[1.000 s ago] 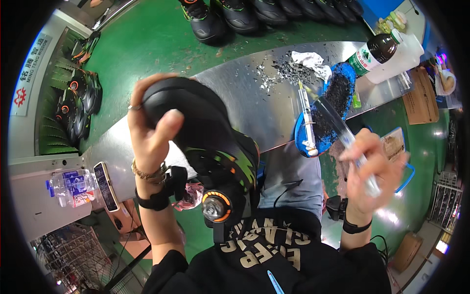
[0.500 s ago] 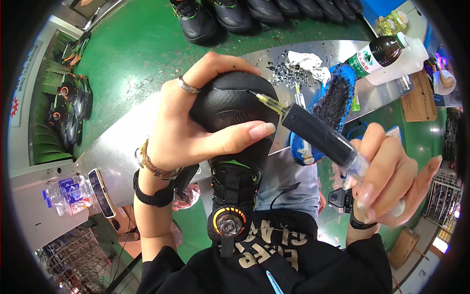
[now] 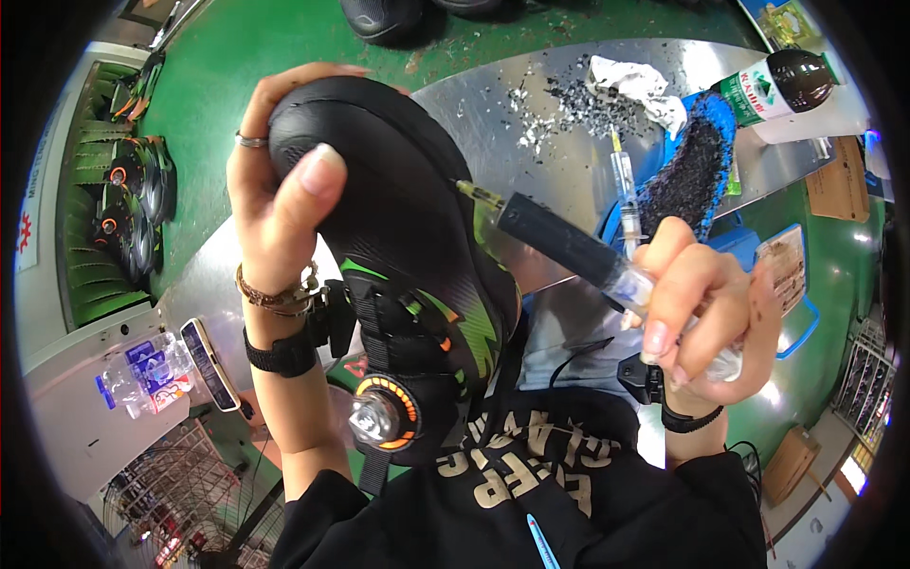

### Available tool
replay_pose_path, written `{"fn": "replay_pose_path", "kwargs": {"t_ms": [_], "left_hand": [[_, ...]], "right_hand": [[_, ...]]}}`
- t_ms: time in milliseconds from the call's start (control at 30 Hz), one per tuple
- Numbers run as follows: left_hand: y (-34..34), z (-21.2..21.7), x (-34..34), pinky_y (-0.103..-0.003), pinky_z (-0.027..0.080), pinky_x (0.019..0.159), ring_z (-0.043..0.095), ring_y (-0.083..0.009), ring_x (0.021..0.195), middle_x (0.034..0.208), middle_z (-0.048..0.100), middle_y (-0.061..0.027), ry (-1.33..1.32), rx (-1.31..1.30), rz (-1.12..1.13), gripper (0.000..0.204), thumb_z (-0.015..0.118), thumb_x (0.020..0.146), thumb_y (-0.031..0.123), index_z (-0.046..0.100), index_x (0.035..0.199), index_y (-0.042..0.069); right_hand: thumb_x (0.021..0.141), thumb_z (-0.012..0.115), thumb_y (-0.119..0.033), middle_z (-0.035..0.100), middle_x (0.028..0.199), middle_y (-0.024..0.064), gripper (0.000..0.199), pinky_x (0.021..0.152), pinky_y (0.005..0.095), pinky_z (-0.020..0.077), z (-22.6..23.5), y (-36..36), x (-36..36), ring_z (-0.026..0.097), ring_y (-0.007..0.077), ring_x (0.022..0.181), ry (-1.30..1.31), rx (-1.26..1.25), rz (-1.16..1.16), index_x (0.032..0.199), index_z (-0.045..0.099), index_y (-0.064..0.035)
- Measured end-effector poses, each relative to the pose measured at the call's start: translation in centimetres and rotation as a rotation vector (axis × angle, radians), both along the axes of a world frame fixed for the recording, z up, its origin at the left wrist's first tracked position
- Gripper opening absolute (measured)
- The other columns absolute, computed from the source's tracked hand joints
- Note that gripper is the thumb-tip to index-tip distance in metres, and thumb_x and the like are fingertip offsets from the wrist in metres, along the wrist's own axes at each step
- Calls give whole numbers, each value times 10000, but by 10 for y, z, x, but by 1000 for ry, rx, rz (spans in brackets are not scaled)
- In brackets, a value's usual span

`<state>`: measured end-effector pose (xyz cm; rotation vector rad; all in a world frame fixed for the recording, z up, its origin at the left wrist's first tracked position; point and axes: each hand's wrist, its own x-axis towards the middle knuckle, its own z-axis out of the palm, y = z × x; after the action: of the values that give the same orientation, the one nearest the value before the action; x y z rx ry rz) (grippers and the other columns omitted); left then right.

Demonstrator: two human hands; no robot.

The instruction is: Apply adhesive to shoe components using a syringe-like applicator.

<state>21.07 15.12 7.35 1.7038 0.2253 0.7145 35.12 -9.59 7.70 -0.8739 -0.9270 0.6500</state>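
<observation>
My left hand (image 3: 261, 204) grips the toe of a black shoe (image 3: 389, 171), its thumb across the upper and its fingers behind the toe. Green and orange accents and a round dial mark the shoe, whose heel end points toward my body. In my right hand (image 3: 706, 322) is a syringe (image 3: 559, 242) filled with black liquid, the fingers wrapped round its clear rear end. Its yellowish tip meets the shoe's right side, near the edge of the sole. A second, clear syringe (image 3: 626, 185) lies beside a blue-edged, sole-shaped pad (image 3: 697, 161) with a rough black surface.
Crumpled white tissue (image 3: 635, 85) and black crumbs (image 3: 578, 104) lie on the metal tabletop (image 3: 493, 104). A dark drink bottle (image 3: 796, 83) lies at the far right. More black shoes (image 3: 384, 19) stand at the far edge, others (image 3: 137, 218) at left. A phone (image 3: 210, 363) sits lower left.
The shoe has turned and shifted left, showing more of its right side. My left hand moved left with it. The syringe tip went from the toe's top to the shoe's side.
</observation>
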Motion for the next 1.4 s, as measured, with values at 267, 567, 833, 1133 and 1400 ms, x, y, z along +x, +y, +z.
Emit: {"fn": "replay_pose_path", "kwargs": {"t_ms": [267, 567, 833, 1133, 1400], "left_hand": [[19, -27, -15, -398, 478, 898, 587, -317, 1020, 1103, 573, -272, -41, -196, 87, 611, 485, 828, 421, 430, 1201, -59], [51, -56, -32, -382, 458, 925, 570, -302, 1054, 1161, 555, -260, -44, -400, 94, 613, 393, 889, 466, 441, 1225, -45], [94, -88, -56, -354, 423, 954, 558, -261, 1063, 1171, 563, -199, 5, -412, 247, 532, 385, 928, 408, 468, 1216, -31], [98, -99, -61, -360, 437, 931, 568, -250, 1023, 1130, 574, -173, 39, -345, 341, 523, 423, 916, 422, 491, 1186, -20], [92, -105, -62, -367, 450, 911, 578, -241, 988, 1093, 583, -149, 111, -236, 451, 515, 457, 905, 434, 512, 1160, -10]], "right_hand": [[969, 131, -203, 598, 673, 121, 609, 668, 317, 350, -22, 7, -22, 487, 191, 578, 77, -96, 16, 477, 472, -92], [969, 132, -233, 625, 738, 189, 674, 700, 326, 403, -28, -10, -25, 516, 223, 665, 110, -253, 153, 457, 510, -13], [970, 58, -245, 576, 630, 117, 654, 683, 303, 382, -32, -27, -36, 468, 184, 595, 119, -366, 29, 451, 431, -104], [983, 107, -252, 621, 712, 127, 672, 677, 308, 365, -31, -45, -33, 466, 193, 643, 75, -369, 97, 460, 485, -62], [988, 117, -261, 637, 765, 141, 674, 694, 318, 382, -31, -59, -31, 480, 200, 665, 61, -377, 127, 475, 496, -43]]}}
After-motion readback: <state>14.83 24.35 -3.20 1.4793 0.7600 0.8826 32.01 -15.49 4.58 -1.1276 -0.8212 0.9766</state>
